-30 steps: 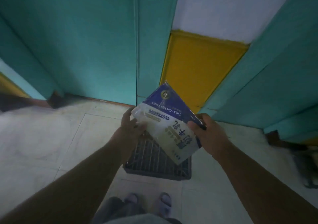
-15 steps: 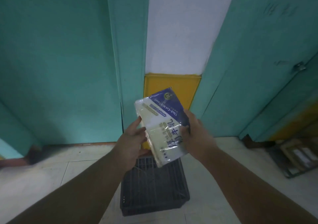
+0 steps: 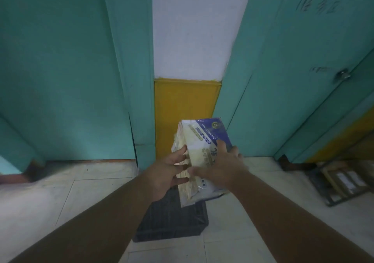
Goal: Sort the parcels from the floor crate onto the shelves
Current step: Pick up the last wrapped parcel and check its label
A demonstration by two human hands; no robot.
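While the parcel (image 3: 204, 153) hangs in the air above the crate (image 3: 172, 222), its long axis runs away from the person, blue end far and up, clear end near and down over the crate's far rim. It is a soft bag of sliced bread, turned so one narrow side faces left. The left hand (image 3: 170, 169) lies against that side with fingers spread and nearly straight, steadying more than gripping. The right hand (image 3: 220, 165) covers the printed face from above, fingers curled over the far right edge, and seems to bear most of the weight. Both hands sit at the parcel's near half, so the far end sticks out unsupported. No shelf shows ahead, only teal panels (image 3: 60, 70) and a yellow strip (image 3: 184, 109); low at the far right edge stands a rack (image 3: 344, 181) with flat packs, well apart. Carrying there would likely mean swinging right, the right hand leading.
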